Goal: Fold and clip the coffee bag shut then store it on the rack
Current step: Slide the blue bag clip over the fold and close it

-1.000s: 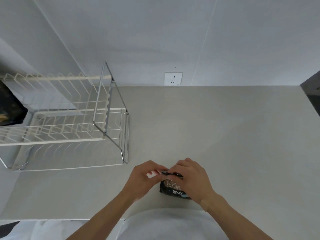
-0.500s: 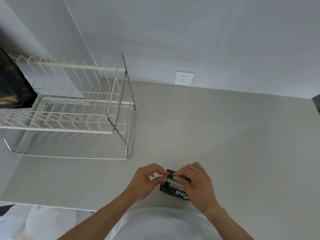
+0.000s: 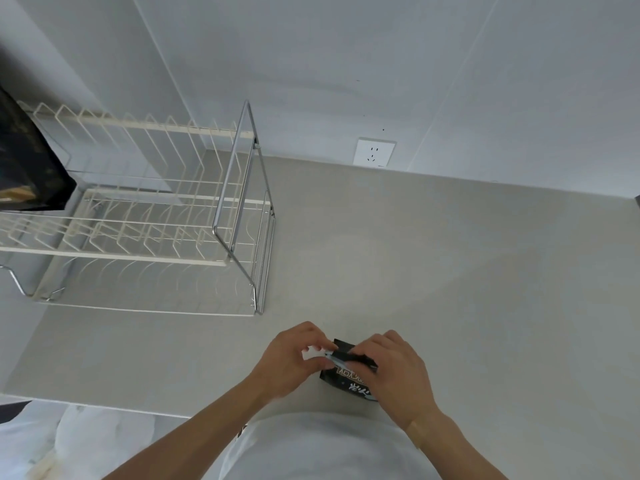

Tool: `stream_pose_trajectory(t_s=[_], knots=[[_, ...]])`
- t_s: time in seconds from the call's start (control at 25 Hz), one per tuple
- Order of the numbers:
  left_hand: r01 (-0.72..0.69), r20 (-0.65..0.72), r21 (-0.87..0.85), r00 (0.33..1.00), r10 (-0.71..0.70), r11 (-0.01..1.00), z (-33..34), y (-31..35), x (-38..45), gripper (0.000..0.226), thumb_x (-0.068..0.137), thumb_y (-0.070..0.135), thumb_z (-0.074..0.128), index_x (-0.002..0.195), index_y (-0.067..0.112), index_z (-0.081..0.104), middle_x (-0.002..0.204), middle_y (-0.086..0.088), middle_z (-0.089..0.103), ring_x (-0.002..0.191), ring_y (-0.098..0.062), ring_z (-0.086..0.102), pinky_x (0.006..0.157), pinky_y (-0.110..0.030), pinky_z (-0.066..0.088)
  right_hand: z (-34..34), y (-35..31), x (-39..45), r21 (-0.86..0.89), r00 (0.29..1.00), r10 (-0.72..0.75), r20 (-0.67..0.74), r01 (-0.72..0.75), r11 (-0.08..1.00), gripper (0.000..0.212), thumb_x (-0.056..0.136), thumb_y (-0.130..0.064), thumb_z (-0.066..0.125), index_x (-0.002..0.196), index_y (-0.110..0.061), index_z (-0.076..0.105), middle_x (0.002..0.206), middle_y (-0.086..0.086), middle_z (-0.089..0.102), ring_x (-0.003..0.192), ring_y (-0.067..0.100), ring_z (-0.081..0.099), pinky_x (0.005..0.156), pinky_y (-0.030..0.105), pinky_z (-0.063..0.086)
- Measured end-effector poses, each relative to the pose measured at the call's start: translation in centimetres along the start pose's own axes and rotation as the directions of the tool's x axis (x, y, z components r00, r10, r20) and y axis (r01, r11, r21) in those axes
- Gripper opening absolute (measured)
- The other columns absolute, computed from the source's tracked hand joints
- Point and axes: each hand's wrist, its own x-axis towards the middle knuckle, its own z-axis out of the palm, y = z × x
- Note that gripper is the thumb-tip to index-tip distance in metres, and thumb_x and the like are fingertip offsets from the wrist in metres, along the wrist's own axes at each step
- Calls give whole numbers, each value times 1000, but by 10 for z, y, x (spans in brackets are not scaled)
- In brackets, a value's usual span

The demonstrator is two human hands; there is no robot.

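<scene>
Low in the frame, just right of centre, a small black coffee bag (image 3: pixel 346 377) with white lettering lies on the pale countertop (image 3: pixel 433 271), near its front edge. The left hand (image 3: pixel 289 362) pinches the bag's top corner between thumb and fingertips, and the right hand (image 3: pixel 394 372) is closed over the folded top, pressing it flat. A thin dark and light strip along the fold may be a clip, but it is too small to tell. The bag looks light and soft, a thin glossy film that probably creases easily yet tends to spring open, and it may slip under dry fingers. It seems best held at the folded top edge, both corners pinned. At the left of the frame stands a rack (image 3: pixel 145 216) of cream wire with a shiny metal frame, rigid and open-barred, well apart from the bag. A dark bag-like object (image 3: pixel 31 164) sits at its far left.
</scene>
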Motion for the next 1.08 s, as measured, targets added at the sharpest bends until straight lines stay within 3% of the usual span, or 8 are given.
stream_pose_trajectory(t_s=[0.12,0.44,0.68,0.84,0.96,1.08], knots=[[78,-27,-25,997,-79,997,-2,-3,2,22,69,18,85,86,30,75,83,9,72,77,-10,65,72,-19,50,1,2,0,-64,1000,7,-9,-8,998,12,72,-38,80,70,-28,73,62,-14,66,62,13,56,50,23,41],[155,-7,-12,988,-155,988,-3,-2,9,20,63,18,88,72,31,75,72,12,71,71,-6,66,68,-20,47,8,0,-3,-17,997,23,-69,-24,1000,7,71,-31,81,69,-26,76,55,-12,63,60,16,53,47,24,40],[70,26,158,997,-75,985,1,9,18,14,63,19,88,68,19,74,74,4,71,68,-9,62,68,-28,48,17,2,0,-5,992,-12,-129,11,1000,14,73,-34,74,64,-23,75,53,-10,63,57,18,54,46,29,46],[21,102,251,994,-49,968,-4,11,18,17,67,24,85,76,16,72,80,5,70,74,-10,60,71,-30,47,18,1,-3,-20,994,-24,-103,22,1000,14,69,-36,83,63,-25,75,53,-12,63,57,16,54,45,28,46],[-86,181,369,983,19,925,-8,12,18,23,73,37,79,89,23,70,95,10,66,88,-7,55,76,-25,44,12,6,-3,-5,999,-18,-44,18,1000,19,64,-43,84,75,-30,76,64,-15,68,67,15,58,55,28,50],[-162,222,451,973,65,878,-12,18,19,33,74,44,77,102,32,66,111,14,58,100,-4,50,81,-25,46,4,26,-21,139,991,120,62,-128,982,44,62,-46,80,104,-42,67,94,-25,66,94,5,53,77,22,47]])
